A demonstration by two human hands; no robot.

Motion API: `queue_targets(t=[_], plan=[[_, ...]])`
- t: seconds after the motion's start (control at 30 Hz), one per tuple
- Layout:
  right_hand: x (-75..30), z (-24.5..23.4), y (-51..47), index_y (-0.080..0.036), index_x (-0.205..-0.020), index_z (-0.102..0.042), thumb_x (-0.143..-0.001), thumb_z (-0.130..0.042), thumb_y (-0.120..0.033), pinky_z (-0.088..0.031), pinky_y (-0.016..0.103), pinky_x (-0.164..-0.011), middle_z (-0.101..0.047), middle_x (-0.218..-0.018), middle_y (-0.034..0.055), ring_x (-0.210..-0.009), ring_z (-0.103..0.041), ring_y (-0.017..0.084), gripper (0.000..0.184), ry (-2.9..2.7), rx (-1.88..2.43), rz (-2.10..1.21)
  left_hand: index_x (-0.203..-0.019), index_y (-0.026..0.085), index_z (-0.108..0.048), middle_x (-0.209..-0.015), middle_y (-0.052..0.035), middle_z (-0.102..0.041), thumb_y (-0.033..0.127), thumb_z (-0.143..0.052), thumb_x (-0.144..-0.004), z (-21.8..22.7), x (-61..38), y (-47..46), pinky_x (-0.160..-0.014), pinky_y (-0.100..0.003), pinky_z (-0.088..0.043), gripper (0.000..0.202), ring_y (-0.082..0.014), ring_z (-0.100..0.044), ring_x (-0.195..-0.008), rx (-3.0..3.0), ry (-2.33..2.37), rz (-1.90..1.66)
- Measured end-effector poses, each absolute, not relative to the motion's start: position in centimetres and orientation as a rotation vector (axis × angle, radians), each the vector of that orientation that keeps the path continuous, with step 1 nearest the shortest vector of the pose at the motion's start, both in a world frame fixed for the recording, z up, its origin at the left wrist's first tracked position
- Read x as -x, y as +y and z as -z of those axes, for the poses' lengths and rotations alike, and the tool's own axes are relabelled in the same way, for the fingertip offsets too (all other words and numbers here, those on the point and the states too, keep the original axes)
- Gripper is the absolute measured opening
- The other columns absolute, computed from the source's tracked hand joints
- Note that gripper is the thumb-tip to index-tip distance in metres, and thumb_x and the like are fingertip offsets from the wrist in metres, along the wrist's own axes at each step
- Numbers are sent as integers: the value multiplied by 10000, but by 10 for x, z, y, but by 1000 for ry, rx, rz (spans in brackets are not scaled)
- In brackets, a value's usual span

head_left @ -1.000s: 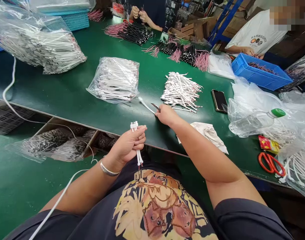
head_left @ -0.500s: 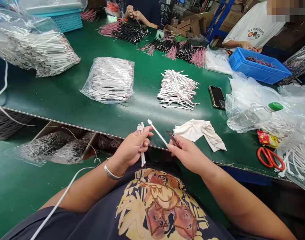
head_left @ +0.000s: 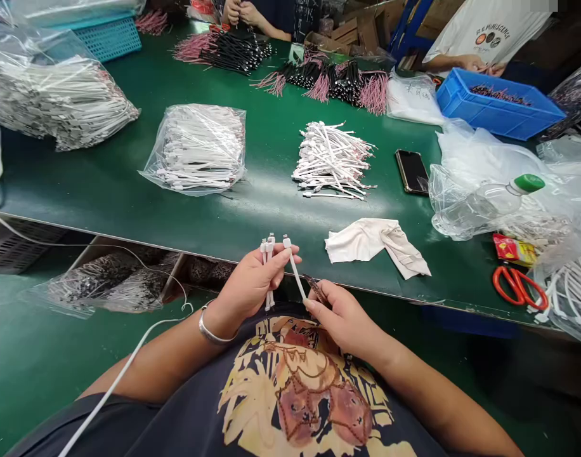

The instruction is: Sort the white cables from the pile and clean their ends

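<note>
My left hand [head_left: 252, 279] is closed around a few short white cables [head_left: 270, 251], their flat connector ends pointing up. Its thumb and forefinger also meet a single white cable [head_left: 297, 276] near that cable's connector. The lower end of this cable is pinched by my right hand [head_left: 342, 317], which also has a dark, pointed hand tool [head_left: 316, 291] in its grip; the fingers hide most of the tool. Beyond my hands, a loose pile of white cables [head_left: 333, 158] lies on the green table [head_left: 186, 222]. A crumpled white cloth [head_left: 359, 241] lies near the table edge.
Bagged white cables [head_left: 200, 149] lie left of the pile. A phone [head_left: 411, 171], a plastic bottle [head_left: 490, 203] and red-handled scissors [head_left: 519, 289] are on the right. Behind stands a blue bin [head_left: 500, 114]; two other people work across the table.
My right hand has come left and slightly down, turning the single cable more upright. Its connector end now sits at my left thumb and forefinger. The camera view has shifted slightly.
</note>
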State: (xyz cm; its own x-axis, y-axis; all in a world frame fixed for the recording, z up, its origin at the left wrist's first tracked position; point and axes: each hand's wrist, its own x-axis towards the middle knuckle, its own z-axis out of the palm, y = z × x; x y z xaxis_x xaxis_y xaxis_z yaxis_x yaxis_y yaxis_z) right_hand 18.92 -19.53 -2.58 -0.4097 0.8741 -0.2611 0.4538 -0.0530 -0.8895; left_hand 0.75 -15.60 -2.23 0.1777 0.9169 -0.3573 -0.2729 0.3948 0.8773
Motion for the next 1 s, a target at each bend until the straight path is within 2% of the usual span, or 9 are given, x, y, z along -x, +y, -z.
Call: queue_targets(t=[0.07, 0.13, 0.2, 0.3, 0.5, 0.73, 1.0], plan=[[-189, 27, -195, -190, -764, -452, -902, -465, -317, -367, 256, -668, -508, -763, -14, -706, -443, 122, 188, -1845, 1404, -1447, -929, 159, -661, -587, 9, -572, 373, -624, -805, 22, -7, -157, -508, -191, -299, 250, -78, -477, -574, -807, 1069, -966], [-190, 25, -193, -195, -772, -447, -918, -436, -353, -365, 257, -663, -502, -756, -15, -703, -448, 125, 215, -1843, 1416, -1382, -893, 160, -653, -536, 20, -538, 375, -613, -812, 22, -7, -157, -551, -196, -333, 233, -99, -510, -615, -873, 1081, -953], [-192, 19, -188, -204, -815, -445, -944, -377, -373, -359, 257, -653, -492, -746, -18, -687, -453, 125, 224, -1830, 1437, -1283, -885, 160, -644, -620, 12, -582, 383, -592, -824, 21, -5, -158, -527, -203, -323, 237, -73, -445, -536, -953, 1085, -898], [-194, 10, -179, -217, -902, -450, -964, -323, -353, -349, 258, -653, -491, -743, -22, -667, -454, 123, 196, -1864, 1448, -1101, -905, 158, -635, -728, 1, -589, 413, -567, -833, 18, -3, -160, -457, -212, -240, 274, -49, -329, -474, -1065, 1083, -782], [-189, 2, -167, -219, -902, -506, -962, -336, -342, -345, 259, -659, -536, -767, 0, -685, -479, 136, 218, -2007, 1458, -867, -805, 153, -629, -605, 35, -453, 454, -560, -826, 15, -3, -161, -480, -232, -221, 310, -68, -311, -498, -1180, 1127, -717], [-187, 3, -167, -225, -899, -517, -964, -319, -356, -347, 264, -656, -564, -755, 11, -678, -509, 151, 246, -2035, 1487, -838, -735, 161, -624, -625, 26, -474, 407, -565, -833, 10, -5, -160, -595, -233, -315, 271, -95, -397, -593, -1243, 1139, -787], [-183, 2, -168, -215, -840, -501, -954, -333, -358, -330, 261, -629, -508, -708, -6, -637, -452, 131, 249, -2018, 1492, -903, -710, 164, -627, -606, 28, -476, 392, -566, -837, 13, -5, -162, -550, -232, -309, 268, -85, -378, -551, -1231, 1141, -805]])
